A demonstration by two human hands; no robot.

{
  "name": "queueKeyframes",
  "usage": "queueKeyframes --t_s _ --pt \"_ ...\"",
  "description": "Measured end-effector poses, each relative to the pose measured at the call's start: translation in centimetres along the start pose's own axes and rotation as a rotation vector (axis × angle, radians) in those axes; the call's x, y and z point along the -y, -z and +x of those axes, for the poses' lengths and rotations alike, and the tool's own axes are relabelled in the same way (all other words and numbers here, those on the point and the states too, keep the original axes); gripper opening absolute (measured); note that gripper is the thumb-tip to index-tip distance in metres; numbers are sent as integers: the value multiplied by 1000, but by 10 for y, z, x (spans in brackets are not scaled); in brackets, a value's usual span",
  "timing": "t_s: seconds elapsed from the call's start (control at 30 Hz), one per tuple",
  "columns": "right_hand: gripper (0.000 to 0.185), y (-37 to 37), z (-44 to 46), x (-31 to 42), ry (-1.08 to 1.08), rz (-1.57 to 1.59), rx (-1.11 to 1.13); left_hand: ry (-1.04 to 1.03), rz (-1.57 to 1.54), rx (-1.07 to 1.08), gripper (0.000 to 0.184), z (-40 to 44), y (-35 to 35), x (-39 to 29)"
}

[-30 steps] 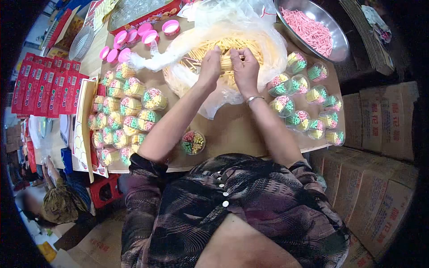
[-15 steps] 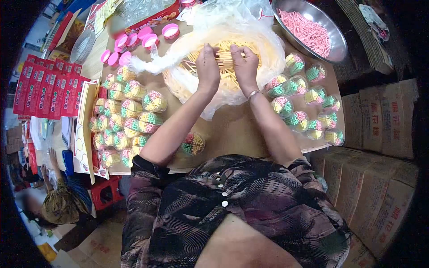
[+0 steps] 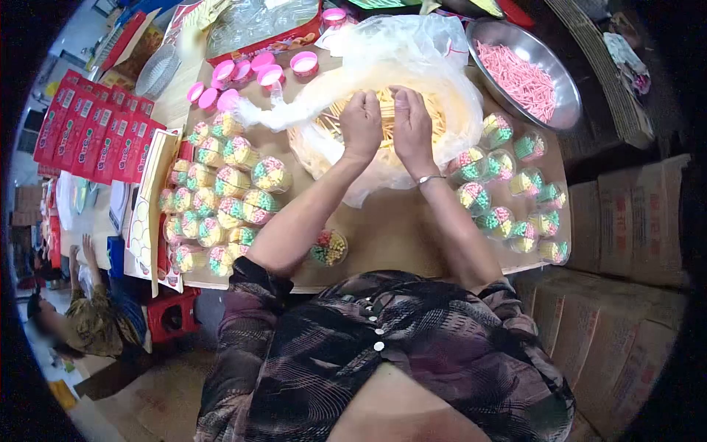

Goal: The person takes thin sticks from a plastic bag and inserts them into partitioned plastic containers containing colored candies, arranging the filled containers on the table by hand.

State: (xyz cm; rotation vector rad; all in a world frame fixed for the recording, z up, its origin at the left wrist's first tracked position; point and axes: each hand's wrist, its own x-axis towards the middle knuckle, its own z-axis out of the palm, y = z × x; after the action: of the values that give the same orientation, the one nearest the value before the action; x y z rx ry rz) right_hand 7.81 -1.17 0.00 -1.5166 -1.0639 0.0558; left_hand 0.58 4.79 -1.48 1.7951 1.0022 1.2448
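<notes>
Head view: left hand and right hand curl over yellow sticks in a bag; I can't tell what either grip holds. Many cups look full; lots of sticks are left.

Nothing legible here! Left of the left hand, flat red rectangular packs flash barcodes and pale lettering, too small; right of the right hand, brown cardboard cartons show blurred red characters.
</notes>
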Motion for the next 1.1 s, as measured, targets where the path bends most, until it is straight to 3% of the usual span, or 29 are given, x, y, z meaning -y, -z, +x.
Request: queueKeyframes --t_s 0.13,0.23,0.3,0.33,0.37,0.4,0.5,0.6,0.7,0.83,0.93,1.0,1.1 --pt "7 0 -1 13 -187 97 119 222 -1 97 27 -4 -7 -9" --pt "16 -1 4 -16 -254 211 124 270 10 90 27 -15 -18 -7" --pt "28 2 3 -1 -303 240 101 72 -6 63 27 -19 -26 8" --pt "32 1 4 0 -278 286 95 165 -121 60 26 -20 -8 -11" --pt "33 -1 3 4 -247 373 84 246 -250 69 25 -20 10 -39" --pt "31 -4 0 21 -230 487 72 188 -285 -1 26 -20 17 -47" --pt "29 -4 -1 50 -203 427 166 205 -423 -130 25 -12 34 -70" --pt "31 0 -1 59 -71 462 243 80 -557 -90 25 -15 48 -82" --pt "30 2 -3 69 -70 504 275 24 -631 -106 27 -19 51 -81" --pt "28 3 -15 100 -39 572 164 533 -1215 191 28 -20 68 -96" --pt "27 12 -20 99 -119 466 193 522 -1210 281 29 -24 64 -87" --pt "28 19 -18 91 -167 412 205 224 -973 136 28 -30 51 -85" --pt "25 35 -25 92 -156 248 178 176 -789 97 27 -46 56 -96"
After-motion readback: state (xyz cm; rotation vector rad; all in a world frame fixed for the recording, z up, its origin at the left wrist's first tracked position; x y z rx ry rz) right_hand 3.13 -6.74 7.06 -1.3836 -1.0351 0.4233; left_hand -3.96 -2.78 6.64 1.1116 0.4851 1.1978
